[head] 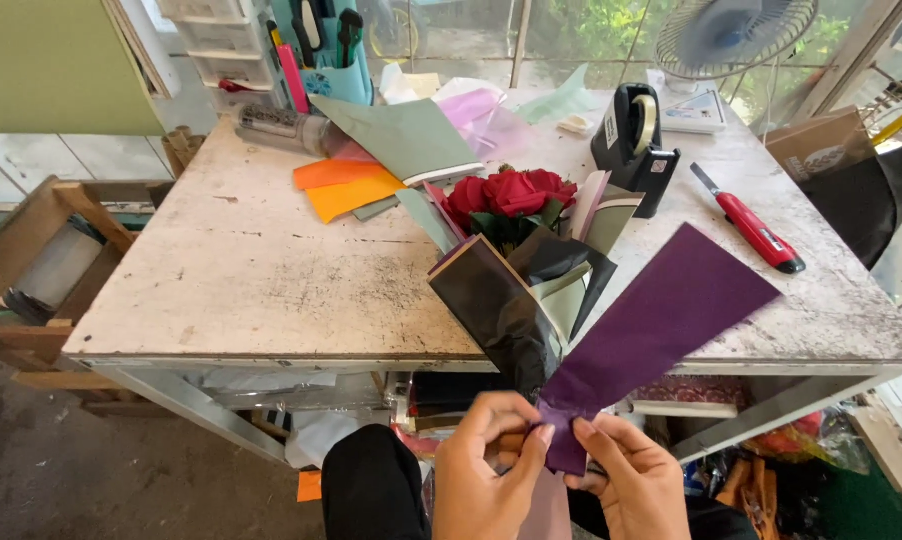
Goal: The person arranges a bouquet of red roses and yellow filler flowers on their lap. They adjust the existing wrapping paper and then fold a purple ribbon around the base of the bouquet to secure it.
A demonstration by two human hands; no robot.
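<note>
Head view: both hands meet below the desk's (271, 300) front edge. Left hand (486, 470) and right hand (626, 475) pinch the gathered lower end of a purple paper sheet (661, 320) against the stem end of a rose bouquet (516, 250), which leans over that edge. Likely risk: loosened fingers would let the sheet slide or crease unevenly. A red box cutter (751, 230) lies near the right edge.

Bare left hand (488, 470), right hand (639, 482), black trousers (369, 490)
</note>
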